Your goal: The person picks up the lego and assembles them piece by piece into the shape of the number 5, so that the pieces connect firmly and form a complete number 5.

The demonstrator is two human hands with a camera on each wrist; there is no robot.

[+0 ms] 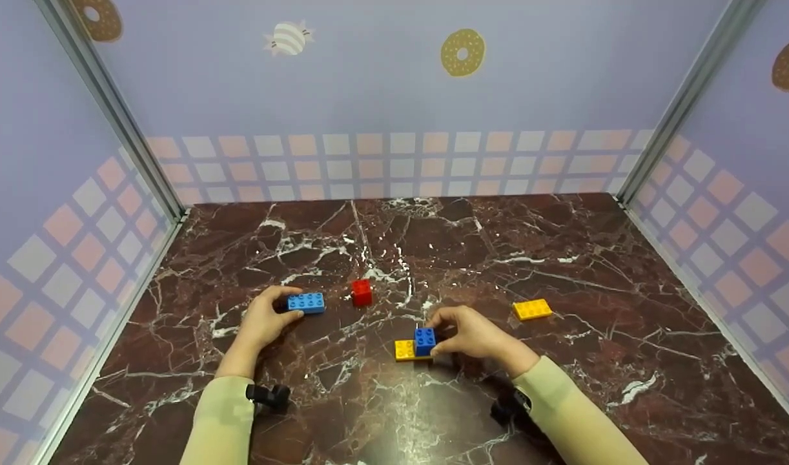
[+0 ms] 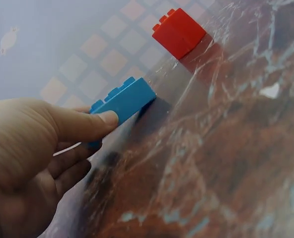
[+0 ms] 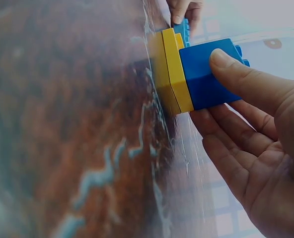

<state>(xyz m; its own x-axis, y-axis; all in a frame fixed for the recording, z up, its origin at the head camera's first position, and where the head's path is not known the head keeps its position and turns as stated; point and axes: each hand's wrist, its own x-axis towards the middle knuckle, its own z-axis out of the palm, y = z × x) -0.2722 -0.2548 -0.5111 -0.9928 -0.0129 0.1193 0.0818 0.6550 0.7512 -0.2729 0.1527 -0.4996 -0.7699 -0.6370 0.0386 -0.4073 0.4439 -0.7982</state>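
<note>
Dark blue brick (image 1: 425, 343) is pinched in the right grip (image 1: 477, 333), on the right part of a yellow brick (image 1: 404, 351); a light blue brick (image 1: 307, 303) is held by the left grip (image 1: 263, 318). By uneven pressure, the upper brick could be tipped askew.

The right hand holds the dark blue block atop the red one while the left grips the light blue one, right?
Not red: the head view shows the dark blue block in the right hand atop a yellow block; the left hand grips the light blue block.
</note>
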